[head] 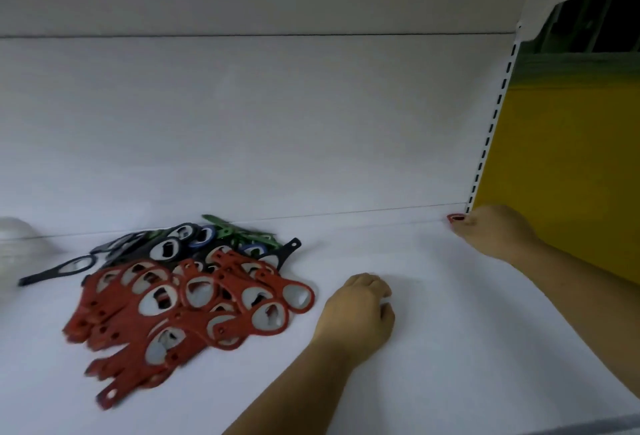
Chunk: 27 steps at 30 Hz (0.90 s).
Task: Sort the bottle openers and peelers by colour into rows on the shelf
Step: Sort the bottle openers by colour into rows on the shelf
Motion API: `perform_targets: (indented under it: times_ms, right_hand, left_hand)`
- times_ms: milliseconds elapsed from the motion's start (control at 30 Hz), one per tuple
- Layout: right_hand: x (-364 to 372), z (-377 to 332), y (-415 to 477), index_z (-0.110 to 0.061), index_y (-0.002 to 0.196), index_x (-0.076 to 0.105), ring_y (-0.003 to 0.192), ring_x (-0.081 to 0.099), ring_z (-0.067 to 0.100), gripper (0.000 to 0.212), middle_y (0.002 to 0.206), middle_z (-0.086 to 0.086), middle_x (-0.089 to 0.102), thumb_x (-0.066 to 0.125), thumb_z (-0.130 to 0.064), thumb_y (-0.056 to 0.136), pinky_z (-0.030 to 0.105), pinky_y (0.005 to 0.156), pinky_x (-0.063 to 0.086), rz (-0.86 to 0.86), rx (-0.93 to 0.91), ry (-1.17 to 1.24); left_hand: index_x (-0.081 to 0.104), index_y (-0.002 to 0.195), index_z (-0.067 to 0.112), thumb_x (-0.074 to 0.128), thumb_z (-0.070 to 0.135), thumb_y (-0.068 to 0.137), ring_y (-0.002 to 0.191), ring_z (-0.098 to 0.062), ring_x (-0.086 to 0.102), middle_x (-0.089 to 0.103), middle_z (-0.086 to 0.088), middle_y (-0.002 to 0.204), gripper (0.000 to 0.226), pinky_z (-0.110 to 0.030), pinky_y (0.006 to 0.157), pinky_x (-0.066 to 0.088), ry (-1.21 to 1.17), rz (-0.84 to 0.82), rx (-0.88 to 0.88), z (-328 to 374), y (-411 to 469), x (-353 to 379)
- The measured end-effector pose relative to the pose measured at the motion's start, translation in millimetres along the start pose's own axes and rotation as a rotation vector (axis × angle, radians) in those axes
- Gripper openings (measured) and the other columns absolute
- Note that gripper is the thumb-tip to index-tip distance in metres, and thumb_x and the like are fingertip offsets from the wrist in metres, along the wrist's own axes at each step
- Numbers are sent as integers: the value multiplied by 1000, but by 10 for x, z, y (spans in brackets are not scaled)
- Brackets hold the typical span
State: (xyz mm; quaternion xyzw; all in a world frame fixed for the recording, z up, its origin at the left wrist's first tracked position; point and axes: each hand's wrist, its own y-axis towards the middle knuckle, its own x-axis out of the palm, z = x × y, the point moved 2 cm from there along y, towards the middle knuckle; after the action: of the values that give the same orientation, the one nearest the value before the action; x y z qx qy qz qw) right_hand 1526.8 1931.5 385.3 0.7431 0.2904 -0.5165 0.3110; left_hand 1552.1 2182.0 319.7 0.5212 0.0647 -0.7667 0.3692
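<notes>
Since the bottle openers look thin, flat, light and stiff, I'd guess they skid easily on the shelf point(415, 348) and lift best pinched by the narrow handle. The right hand point(491, 230) pinches a red opener point(455, 218) into the shelf's back right corner, well apart from the mixed pile point(194, 299). The left hand point(356, 310) rests curled beside that pile, and I can't tell whether it holds anything.
</notes>
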Motion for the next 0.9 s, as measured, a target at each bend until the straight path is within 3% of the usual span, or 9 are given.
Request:
perform_targets:
  times_ms: [67, 167, 267, 433, 600, 700, 767, 900]
  right_hand:
    - [161, -214, -318, -10, 54, 55, 55, 51, 15, 44, 54, 1, 52, 61, -37, 88, 28, 51, 36, -121, -94, 56]
    - [389, -608, -741, -10, 77, 72, 71, 62, 15, 26, 78, 3, 69, 66, -34, 84, 32, 70, 51, -246, -187, 202]
    - [574, -998, -1060, -18, 76, 72, 78, 64, 14, 18, 78, -6, 69, 68, -32, 84, 33, 75, 51, -301, -256, 355]
    - [791, -1527, -1414, -25, 82, 68, 79, 62, 12, 21, 83, -11, 67, 66, -46, 81, 27, 68, 47, -194, -218, 460]
    - [878, -1955, -1635, -30, 100, 63, 87, 52, 8, 25, 96, -13, 48, 73, -36, 79, 23, 76, 41, -228, -371, 574]
    - [901, -1951, -1655, -35, 81, 58, 86, 53, 8, 18, 93, -16, 47, 74, -26, 79, 20, 75, 40, -207, -388, 580]
    - [922, -1928, -1647, -32, 76, 58, 79, 52, 8, 21, 86, -14, 51, 75, -19, 79, 19, 70, 39, -182, -367, 630]
    - [872, -1876, -1668, -17, 77, 63, 70, 59, 15, 16, 74, 0, 65, 70, -4, 82, 18, 64, 47, -167, -289, 985]
  left_hand:
    - [63, 116, 9, 47, 15, 91, 115, -24, 52, 61, -7, 120, 31, -27, 96, 41, -41, 1, 11, 29, -68, -73]
    - [67, 110, 7, 48, 10, 90, 102, -25, 59, 66, -10, 112, 27, -27, 87, 44, -110, 44, 28, 32, -287, -265]
    - [70, 104, 10, 49, 11, 87, 86, -19, 64, 71, -5, 103, 26, -23, 76, 49, -159, 116, 41, -94, -640, -478]
    - [71, 103, 18, 53, 12, 90, 72, -3, 60, 71, 5, 92, 23, -14, 68, 49, -136, 183, -94, -519, -1179, -989]
    - [67, 81, 25, 54, 7, 89, 53, -2, 50, 58, 16, 59, 24, -15, 53, 41, -273, 332, -263, -806, -1464, -1223]
    - [69, 83, 19, 54, 3, 88, 54, -1, 49, 57, 12, 63, 23, -14, 52, 38, -283, 343, -264, -834, -1514, -1156]
    - [67, 82, 23, 55, 2, 87, 67, 2, 51, 58, 13, 74, 24, -11, 59, 40, -272, 392, -232, -837, -1501, -1166]
    - [59, 91, 27, 58, 9, 84, 85, -2, 51, 54, 12, 91, 20, -9, 70, 41, -250, 486, -146, -860, -1515, -1161]
